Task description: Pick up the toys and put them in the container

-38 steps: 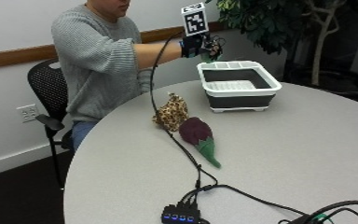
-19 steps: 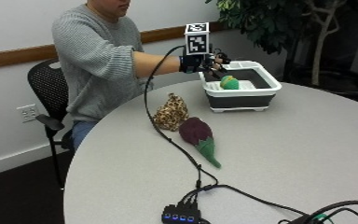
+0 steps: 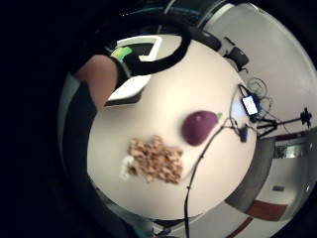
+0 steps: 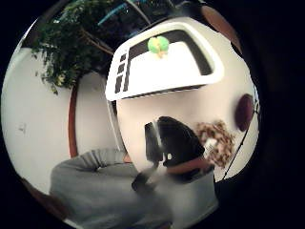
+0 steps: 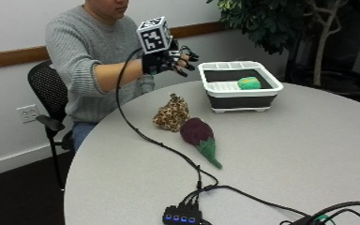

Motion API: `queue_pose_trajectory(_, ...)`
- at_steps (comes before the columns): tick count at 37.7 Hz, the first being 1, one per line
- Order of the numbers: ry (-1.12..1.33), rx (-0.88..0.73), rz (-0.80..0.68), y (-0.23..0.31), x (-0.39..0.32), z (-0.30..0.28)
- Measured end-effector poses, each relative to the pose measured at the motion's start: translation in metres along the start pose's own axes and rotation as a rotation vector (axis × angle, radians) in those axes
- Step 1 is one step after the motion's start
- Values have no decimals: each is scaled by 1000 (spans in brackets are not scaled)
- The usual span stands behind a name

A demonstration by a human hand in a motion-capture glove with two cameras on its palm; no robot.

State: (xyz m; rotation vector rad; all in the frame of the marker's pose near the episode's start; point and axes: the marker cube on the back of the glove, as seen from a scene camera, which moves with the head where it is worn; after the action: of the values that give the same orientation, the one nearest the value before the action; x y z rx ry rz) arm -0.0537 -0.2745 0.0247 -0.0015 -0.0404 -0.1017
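1. The person wore a grey knitted sweater (image 5: 80,56) with long sleeves, the right sleeve pushed up above the forearm.
2. Blue jeans (image 5: 83,131) showed at the lap.
3. The right hand (image 5: 170,61) wore a black glove with black fingers; palm views showed black straps.

I sit in a black office chair (image 5: 46,89) at a round grey table (image 5: 304,154). A leafy potted plant (image 5: 273,23) stands behind its far edge, and a small hub with blue lights (image 5: 181,218) lies near its front edge.
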Motion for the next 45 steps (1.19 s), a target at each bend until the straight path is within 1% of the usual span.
queue_pose_trajectory(4,-1,18,94,39,37,-11)
queue_pose_trajectory(10,26,-26,136,52,51,10)
queue_pose_trajectory(14,23,-112,199,49,61,57)
queue_pose_trajectory(16,26,-206,220,51,62,91)
queue_pose_trajectory(19,83,-325,209,61,55,141)
queue_pose_trajectory(21,140,-323,196,65,50,160)
queue_pose_trajectory(24,188,-291,191,64,46,165)
queue_pose_trajectory(29,212,-245,175,65,47,166)
queue_pose_trajectory(33,263,-116,143,64,49,168)
queue_pose_trajectory(36,244,-54,122,59,49,160)
queue_pose_trajectory(39,171,-16,141,44,54,127)
queue_pose_trajectory(42,104,67,166,26,59,68)
queue_pose_trajectory(45,104,126,168,11,63,14)
